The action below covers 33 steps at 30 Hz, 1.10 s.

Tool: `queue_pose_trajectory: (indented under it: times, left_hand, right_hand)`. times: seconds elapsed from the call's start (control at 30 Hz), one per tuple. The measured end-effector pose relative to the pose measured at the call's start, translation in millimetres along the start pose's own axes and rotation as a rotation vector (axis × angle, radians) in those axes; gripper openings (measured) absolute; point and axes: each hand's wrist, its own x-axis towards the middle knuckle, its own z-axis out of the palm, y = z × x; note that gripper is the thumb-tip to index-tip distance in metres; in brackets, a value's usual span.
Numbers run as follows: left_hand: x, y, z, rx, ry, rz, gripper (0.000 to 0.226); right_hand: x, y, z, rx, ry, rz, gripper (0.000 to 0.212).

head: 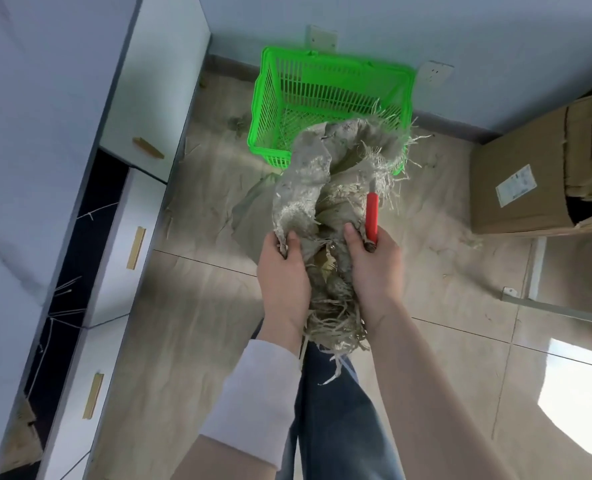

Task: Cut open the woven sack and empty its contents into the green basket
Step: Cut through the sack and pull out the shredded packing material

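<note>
Sack first: frayed grey woven sack (317, 188) held up over the tiled floor (190, 306), far end at the green slatted plastic basket (325, 95) rim. Left hand (282, 271) fingers clench the fabric; right hand (374, 265) clamps fabric plus a red-handled cutter (372, 216).

Both hands (282, 271) (374, 261) clenched (arms outstretched)

Single head-worn wide-angle view, looking steeply down and forward. Both hands, left hand (282, 282) and right hand (374, 268), sit close at centre frame. The green basket (329, 81) lies farther ahead by the wall.
</note>
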Motion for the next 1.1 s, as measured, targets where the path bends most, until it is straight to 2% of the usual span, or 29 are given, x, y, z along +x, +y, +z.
queue_pose_trajectory:
  times: [0.17, 0.33, 0.43, 0.53, 0.57, 0.63, 0.7, 0.73, 0.83, 0.93, 1.03, 1.1]
  left_hand:
    - [-1.4, -4.9, -14.6, 0.037, -0.097, -0.020, 0.012]
    - [-13.2, 0.0, -18.8, 0.122, -0.036, 0.064, 0.012]
    - [-14.3, -2.1, -17.7, 0.053, 0.011, -0.005, 0.013]
    - [-18.0, -3.2, -18.9, 0.037, -0.048, -0.028, 0.010]
    - [-19.6, -3.0, -21.2, 0.126, -0.016, 0.095, 0.027]
    - [-20.4, 0.0, -23.7, 0.354, 0.057, 0.517, 0.055]
    - [-18.7, 3.9, -20.4, 0.590, 0.003, 0.810, 0.052]
    - [-16.4, 3.0, -17.7, 0.674, -0.042, 0.859, 0.046]
    - [-6.7, -10.0, -13.7, 0.770, -0.130, 0.811, 0.033]
    - [1.5, -25.5, -18.1, 0.710, -0.075, 0.750, 0.024]
    - [4.1, -28.9, -18.1, 0.661, -0.051, 0.679, 0.020]
    - [4.0, -27.3, -15.7, 0.638, -0.050, 0.604, 0.014]
  right_hand:
    - [-6.2, -3.7, -6.3, -0.037, -0.006, -0.060, 0.023]
    - [-13.2, -0.8, -10.6, -0.055, 0.039, -0.077, 0.027]
    - [-16.0, 2.7, -12.6, -0.053, 0.065, -0.070, 0.025]
    - [-18.9, 1.2, -16.4, -0.048, 0.039, -0.087, 0.027]
    - [-19.5, 0.3, -17.6, -0.055, 0.027, -0.102, 0.028]
    - [-19.1, -1.4, -19.8, -0.075, 0.001, -0.131, 0.027]
    - [-18.7, -3.2, -21.7, -0.107, -0.016, -0.145, 0.025]
    - [-18.5, -3.6, -22.8, -0.106, -0.018, -0.146, 0.025]
    - [-19.1, -6.1, -27.4, -0.096, -0.003, -0.147, 0.028]
    - [-18.6, -5.5, -31.7, -0.169, -0.030, -0.156, 0.023]
    - [-18.4, -2.2, -34.8, -0.245, -0.030, -0.046, 0.025]
    - [-26.8, -0.7, -40.9, -0.419, 0.061, 0.033, 0.035]
